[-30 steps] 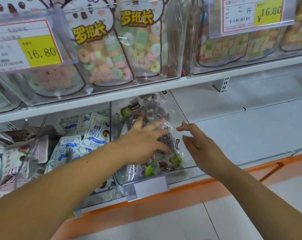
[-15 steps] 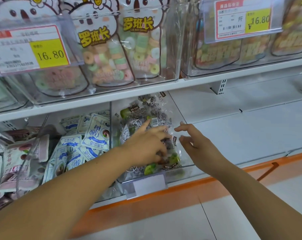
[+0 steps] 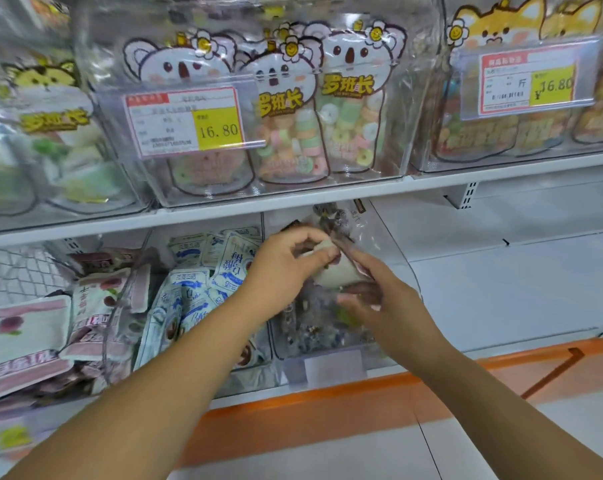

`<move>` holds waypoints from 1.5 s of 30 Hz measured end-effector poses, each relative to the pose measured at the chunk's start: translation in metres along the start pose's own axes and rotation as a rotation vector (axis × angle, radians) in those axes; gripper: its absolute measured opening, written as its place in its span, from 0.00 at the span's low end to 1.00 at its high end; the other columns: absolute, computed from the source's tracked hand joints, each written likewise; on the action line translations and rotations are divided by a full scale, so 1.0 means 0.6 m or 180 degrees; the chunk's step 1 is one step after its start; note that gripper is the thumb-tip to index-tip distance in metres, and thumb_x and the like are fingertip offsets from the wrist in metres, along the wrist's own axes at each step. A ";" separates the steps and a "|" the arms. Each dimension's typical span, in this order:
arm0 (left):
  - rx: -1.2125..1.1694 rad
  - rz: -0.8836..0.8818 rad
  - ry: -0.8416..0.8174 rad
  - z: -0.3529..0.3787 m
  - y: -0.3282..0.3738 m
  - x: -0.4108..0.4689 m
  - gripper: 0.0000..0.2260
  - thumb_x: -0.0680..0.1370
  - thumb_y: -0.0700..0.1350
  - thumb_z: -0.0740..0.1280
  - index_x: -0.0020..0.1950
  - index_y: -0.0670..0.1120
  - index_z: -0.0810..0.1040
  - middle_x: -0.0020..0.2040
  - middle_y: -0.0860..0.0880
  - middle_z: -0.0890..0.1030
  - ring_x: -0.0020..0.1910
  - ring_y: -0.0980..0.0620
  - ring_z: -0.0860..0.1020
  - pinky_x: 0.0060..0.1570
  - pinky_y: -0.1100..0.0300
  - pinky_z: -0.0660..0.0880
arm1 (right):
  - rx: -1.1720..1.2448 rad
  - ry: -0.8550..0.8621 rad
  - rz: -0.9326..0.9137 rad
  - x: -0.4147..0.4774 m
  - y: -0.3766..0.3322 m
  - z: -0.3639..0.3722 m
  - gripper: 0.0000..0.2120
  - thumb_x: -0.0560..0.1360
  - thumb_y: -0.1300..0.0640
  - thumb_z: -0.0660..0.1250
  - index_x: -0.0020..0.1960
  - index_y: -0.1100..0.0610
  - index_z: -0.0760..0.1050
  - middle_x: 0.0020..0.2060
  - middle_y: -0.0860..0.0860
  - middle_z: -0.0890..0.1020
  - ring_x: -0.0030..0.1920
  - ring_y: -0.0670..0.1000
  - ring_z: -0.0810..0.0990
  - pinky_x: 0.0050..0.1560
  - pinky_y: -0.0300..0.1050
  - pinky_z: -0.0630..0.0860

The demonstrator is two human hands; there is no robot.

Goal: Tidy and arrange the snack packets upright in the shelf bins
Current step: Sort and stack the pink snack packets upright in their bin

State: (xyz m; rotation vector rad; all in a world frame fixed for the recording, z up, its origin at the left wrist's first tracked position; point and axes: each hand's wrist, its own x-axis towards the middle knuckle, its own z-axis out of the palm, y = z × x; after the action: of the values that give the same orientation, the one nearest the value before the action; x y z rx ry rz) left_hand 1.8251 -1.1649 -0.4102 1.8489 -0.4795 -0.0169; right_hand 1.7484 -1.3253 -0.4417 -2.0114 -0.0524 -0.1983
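Note:
A clear packet of dark and green wrapped candies [image 3: 315, 322] lies in a clear bin [image 3: 379, 353] on the lower shelf. My left hand [image 3: 282, 271] reaches into the bin from the left, and its curled fingers pinch the packet's pale upper part [image 3: 331, 277]. From the right my right hand [image 3: 383, 299] meets it, with the forefinger laid along the packet's top edge and the thumb under it. The picture is blurred, and both hands cover much of the packet.
Blue-and-white packets [image 3: 203, 282] lie jumbled in the bin to the left, pink packets [image 3: 26, 334] farther left. Koala-shaped candy bags [image 3: 286, 126] stand in bins on the upper shelf, behind price tags [image 3: 185, 123]. White shelf [image 3: 500, 289] stretches right; an orange strip [image 3: 327, 403] runs below.
My left hand has curled from flat on the packet to pinching its top. My right hand has moved left from beside the bin onto the packet. The camera has tilted up.

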 end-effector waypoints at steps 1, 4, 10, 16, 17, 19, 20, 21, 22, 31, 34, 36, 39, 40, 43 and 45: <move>-0.0092 -0.0031 -0.0017 -0.005 0.001 -0.007 0.02 0.77 0.41 0.71 0.48 0.46 0.83 0.46 0.48 0.85 0.47 0.51 0.82 0.49 0.53 0.79 | 0.0008 0.0151 0.0056 0.003 -0.005 -0.001 0.17 0.77 0.56 0.68 0.63 0.42 0.72 0.47 0.41 0.82 0.46 0.38 0.81 0.51 0.43 0.81; -0.0174 -0.0145 -0.0218 -0.019 0.003 -0.026 0.11 0.75 0.39 0.73 0.55 0.50 0.80 0.50 0.51 0.84 0.49 0.55 0.82 0.48 0.61 0.78 | 0.0444 0.0269 0.0033 0.009 -0.024 0.004 0.11 0.77 0.61 0.67 0.55 0.47 0.78 0.41 0.48 0.84 0.41 0.44 0.84 0.42 0.44 0.82; -0.0100 -0.0245 0.1110 -0.062 0.005 -0.066 0.06 0.75 0.44 0.73 0.48 0.54 0.79 0.43 0.55 0.85 0.43 0.58 0.83 0.44 0.60 0.80 | -0.0379 -0.0444 0.0156 0.034 -0.031 -0.019 0.18 0.70 0.47 0.73 0.59 0.44 0.74 0.49 0.42 0.82 0.48 0.40 0.81 0.50 0.38 0.78; -0.0541 -0.0918 0.0964 -0.091 -0.012 -0.129 0.07 0.78 0.46 0.70 0.55 0.52 0.79 0.46 0.50 0.86 0.43 0.51 0.85 0.38 0.49 0.83 | -0.2283 -0.1266 -0.0196 0.047 -0.009 -0.020 0.13 0.72 0.51 0.73 0.55 0.47 0.77 0.44 0.44 0.72 0.49 0.48 0.71 0.49 0.40 0.70; -0.0545 -0.0934 0.0919 -0.091 -0.016 -0.133 0.07 0.78 0.46 0.70 0.56 0.53 0.80 0.46 0.50 0.86 0.43 0.50 0.85 0.38 0.49 0.83 | -0.2282 -0.1247 -0.0172 0.050 -0.011 -0.017 0.09 0.71 0.53 0.74 0.50 0.49 0.78 0.44 0.46 0.73 0.46 0.50 0.72 0.45 0.39 0.70; -0.0545 -0.0951 0.0867 -0.093 -0.020 -0.133 0.07 0.78 0.46 0.70 0.55 0.53 0.80 0.45 0.51 0.86 0.43 0.50 0.85 0.38 0.50 0.83 | -0.1772 -0.1104 -0.0006 0.059 -0.016 -0.025 0.07 0.72 0.55 0.74 0.45 0.55 0.77 0.43 0.50 0.76 0.41 0.50 0.75 0.40 0.38 0.69; -0.0572 -0.0961 0.0855 -0.096 -0.021 -0.131 0.07 0.78 0.46 0.70 0.55 0.53 0.80 0.45 0.50 0.86 0.43 0.50 0.85 0.38 0.49 0.83 | -0.1348 -0.0910 0.0106 0.064 -0.023 -0.029 0.07 0.72 0.54 0.74 0.45 0.55 0.77 0.43 0.50 0.77 0.38 0.48 0.75 0.37 0.38 0.70; -0.0622 -0.0966 0.0848 -0.098 -0.022 -0.129 0.07 0.78 0.46 0.70 0.55 0.52 0.80 0.46 0.49 0.86 0.43 0.48 0.85 0.39 0.48 0.83 | -0.0842 -0.0642 0.0250 0.068 -0.031 -0.033 0.07 0.72 0.54 0.73 0.45 0.55 0.77 0.43 0.49 0.78 0.35 0.46 0.76 0.35 0.37 0.70; -0.0676 -0.0968 0.0838 -0.100 -0.022 -0.128 0.07 0.78 0.46 0.70 0.56 0.52 0.80 0.46 0.48 0.86 0.43 0.46 0.86 0.39 0.47 0.83 | -0.0346 -0.0366 0.0422 0.071 -0.039 -0.033 0.07 0.73 0.54 0.73 0.45 0.54 0.76 0.42 0.49 0.79 0.32 0.44 0.77 0.33 0.37 0.71; -0.0780 -0.0997 0.0867 -0.100 -0.023 -0.120 0.05 0.78 0.46 0.70 0.54 0.53 0.80 0.43 0.51 0.86 0.40 0.49 0.86 0.32 0.57 0.80 | -0.2571 -0.1061 0.0974 0.060 -0.070 0.006 0.15 0.77 0.46 0.67 0.44 0.58 0.81 0.43 0.54 0.84 0.43 0.52 0.82 0.43 0.44 0.76; -0.0847 -0.1002 0.0820 -0.097 -0.026 -0.122 0.05 0.78 0.46 0.70 0.52 0.54 0.80 0.43 0.51 0.86 0.40 0.50 0.86 0.32 0.56 0.81 | -0.2921 -0.1970 0.1139 0.056 -0.044 0.025 0.14 0.81 0.52 0.60 0.56 0.57 0.81 0.53 0.54 0.83 0.53 0.52 0.81 0.52 0.43 0.75; -0.0885 -0.1030 0.0794 -0.096 -0.027 -0.124 0.05 0.78 0.46 0.70 0.53 0.53 0.80 0.44 0.50 0.86 0.40 0.48 0.86 0.37 0.50 0.83 | -0.2699 -0.1995 0.1232 0.061 -0.027 0.021 0.13 0.81 0.53 0.60 0.57 0.56 0.81 0.55 0.54 0.82 0.55 0.52 0.80 0.56 0.44 0.75; -0.0807 -0.1045 0.0782 -0.094 -0.033 -0.127 0.05 0.78 0.46 0.70 0.53 0.53 0.80 0.43 0.51 0.86 0.40 0.48 0.86 0.40 0.46 0.83 | -0.2770 -0.2183 0.1119 0.071 -0.016 0.020 0.14 0.79 0.55 0.60 0.60 0.55 0.79 0.55 0.52 0.80 0.54 0.51 0.77 0.55 0.43 0.73; -0.0806 -0.1053 0.0777 -0.093 -0.033 -0.128 0.05 0.78 0.46 0.70 0.53 0.53 0.80 0.43 0.51 0.86 0.40 0.49 0.86 0.40 0.46 0.83 | -0.2925 -0.2286 0.1058 0.072 -0.014 0.026 0.14 0.79 0.56 0.60 0.61 0.55 0.77 0.53 0.52 0.77 0.53 0.51 0.75 0.52 0.42 0.71; -0.0838 -0.1112 0.0793 -0.095 -0.032 -0.130 0.06 0.78 0.46 0.70 0.54 0.53 0.81 0.43 0.52 0.86 0.41 0.50 0.86 0.39 0.50 0.83 | -0.3287 -0.2292 0.1019 0.080 0.015 0.046 0.15 0.76 0.60 0.61 0.61 0.59 0.76 0.54 0.55 0.79 0.53 0.55 0.78 0.47 0.44 0.73; -0.0863 -0.1114 0.0812 -0.096 -0.030 -0.130 0.06 0.78 0.46 0.70 0.54 0.53 0.80 0.43 0.52 0.86 0.40 0.51 0.86 0.37 0.52 0.83 | -0.3247 -0.2131 0.1133 0.086 0.037 0.057 0.12 0.74 0.63 0.61 0.55 0.61 0.79 0.51 0.56 0.82 0.46 0.54 0.80 0.40 0.43 0.74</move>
State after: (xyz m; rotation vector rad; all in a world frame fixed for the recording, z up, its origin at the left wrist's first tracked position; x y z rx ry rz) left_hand 1.7739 -1.0820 -0.4252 1.6181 0.0275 -0.0777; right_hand 1.8063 -1.3066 -0.4677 -2.9576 -0.0123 0.8446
